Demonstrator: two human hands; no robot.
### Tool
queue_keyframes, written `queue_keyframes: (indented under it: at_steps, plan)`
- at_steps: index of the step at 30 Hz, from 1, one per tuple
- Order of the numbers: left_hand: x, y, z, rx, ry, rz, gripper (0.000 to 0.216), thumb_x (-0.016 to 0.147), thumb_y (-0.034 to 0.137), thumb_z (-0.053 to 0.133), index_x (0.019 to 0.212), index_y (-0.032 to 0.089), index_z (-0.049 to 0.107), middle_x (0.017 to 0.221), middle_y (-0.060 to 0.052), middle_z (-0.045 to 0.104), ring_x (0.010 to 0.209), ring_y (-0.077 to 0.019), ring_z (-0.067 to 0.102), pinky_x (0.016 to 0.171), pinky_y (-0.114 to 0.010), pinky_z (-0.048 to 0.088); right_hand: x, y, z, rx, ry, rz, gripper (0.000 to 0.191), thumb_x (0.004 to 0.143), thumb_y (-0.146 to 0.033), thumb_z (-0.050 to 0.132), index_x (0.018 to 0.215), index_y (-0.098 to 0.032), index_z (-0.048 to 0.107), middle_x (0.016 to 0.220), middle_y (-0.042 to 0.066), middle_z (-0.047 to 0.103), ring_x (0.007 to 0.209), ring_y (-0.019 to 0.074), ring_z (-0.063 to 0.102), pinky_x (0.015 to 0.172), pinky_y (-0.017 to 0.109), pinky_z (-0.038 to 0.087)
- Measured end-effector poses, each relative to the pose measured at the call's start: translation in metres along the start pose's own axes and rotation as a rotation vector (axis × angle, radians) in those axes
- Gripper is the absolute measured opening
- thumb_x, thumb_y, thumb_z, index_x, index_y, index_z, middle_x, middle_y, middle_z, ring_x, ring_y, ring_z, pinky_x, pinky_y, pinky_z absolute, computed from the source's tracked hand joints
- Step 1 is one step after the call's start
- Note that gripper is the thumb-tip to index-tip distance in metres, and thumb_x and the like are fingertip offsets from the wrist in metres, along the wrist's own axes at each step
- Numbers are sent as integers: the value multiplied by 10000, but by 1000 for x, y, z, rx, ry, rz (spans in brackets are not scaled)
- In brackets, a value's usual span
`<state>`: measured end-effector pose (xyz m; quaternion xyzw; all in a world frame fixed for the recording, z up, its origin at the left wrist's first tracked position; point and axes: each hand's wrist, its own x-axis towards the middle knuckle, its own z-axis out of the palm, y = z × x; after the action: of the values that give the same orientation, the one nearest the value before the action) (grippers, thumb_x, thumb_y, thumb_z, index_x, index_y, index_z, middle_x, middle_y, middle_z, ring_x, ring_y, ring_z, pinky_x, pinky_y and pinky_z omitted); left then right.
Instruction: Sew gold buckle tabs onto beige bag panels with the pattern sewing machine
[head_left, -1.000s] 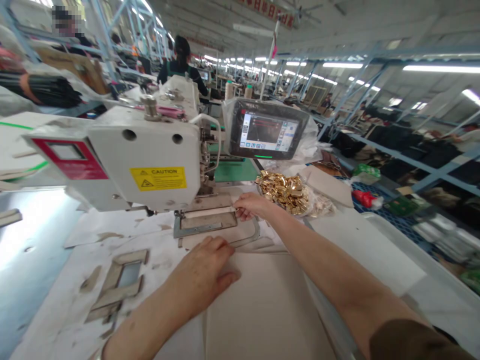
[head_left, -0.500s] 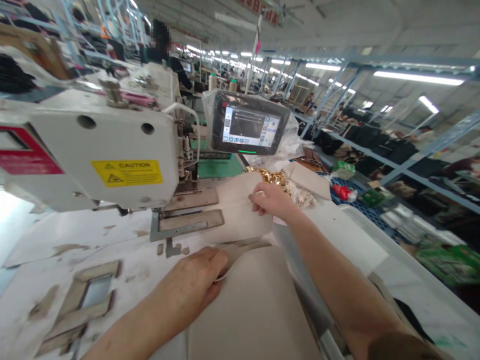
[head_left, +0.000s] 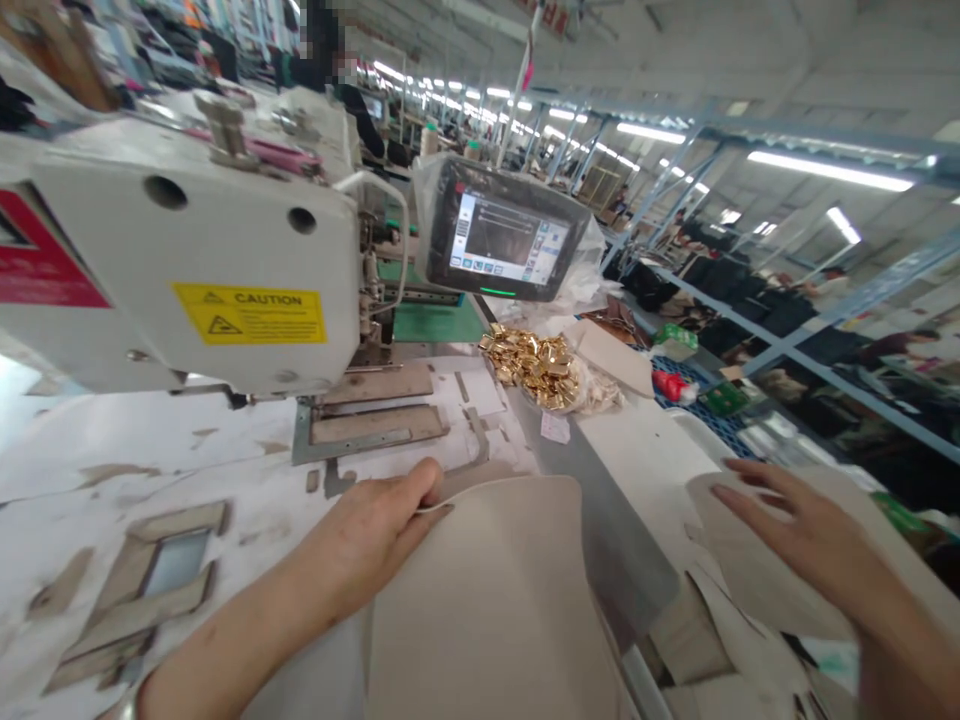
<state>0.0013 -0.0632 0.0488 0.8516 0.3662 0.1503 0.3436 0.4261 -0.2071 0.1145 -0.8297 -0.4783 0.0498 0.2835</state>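
Observation:
Pinched between thumb and fingers of my left hand (head_left: 367,540) is the edge of a beige panel (head_left: 487,610), which looks like leather or thick cloth and lies in front of me. At the right, my right hand (head_left: 817,545) is over another beige panel (head_left: 724,545), its fingers stretched and apart; whether they touch it I cannot tell. Beyond my left hand is the metal clamp frame (head_left: 375,430) of a white sewing machine (head_left: 251,240), with no panel beneath it.
Behind the panels lies a heap of gold metal pieces (head_left: 536,365) in a plastic bag. A control screen (head_left: 502,240) stands at the back. Loose beige pieces (head_left: 690,640) lie at the lower right, and a cut-out template (head_left: 142,590) is at the left.
My right hand has moved from beside the clamp to the far right, and the panel that lay there has gone from the clamp. The left hand still pinches its panel.

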Motion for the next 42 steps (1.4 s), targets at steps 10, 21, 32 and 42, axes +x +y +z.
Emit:
queue_keyframes:
  at_steps: [10,21,32,42]
  plan:
    - [-3,-3,4,-53,129,-114,168,915,422,404,940,256,404,712,39,630,682,-180,631,624,-287,423,-24,-99,115,434,-518,12,298,825,-523,544,800,-227,565,704,23,646,613,176,626,542,265,498]
    - [-7,7,6,219,94,160,353,981,287,306,1005,214,650,947,-58,708,915,-202,657,829,-367,540,97,-108,150,508,-324,69,210,758,-390,577,850,-202,551,696,-4,650,585,161,603,571,262,478]
    - [-55,-23,19,571,277,-19,648,946,569,291,1321,104,541,1369,-161,566,1235,-269,570,1014,-434,512,92,-189,271,294,-349,-273,172,837,-339,478,846,-194,569,735,12,608,703,169,553,630,243,421]
    - [-60,-32,29,716,420,28,656,946,566,298,1268,69,581,1322,-181,601,1220,-290,579,972,-441,538,84,-207,279,48,-267,-434,161,860,-285,484,886,-190,611,757,47,628,728,211,564,705,297,413]
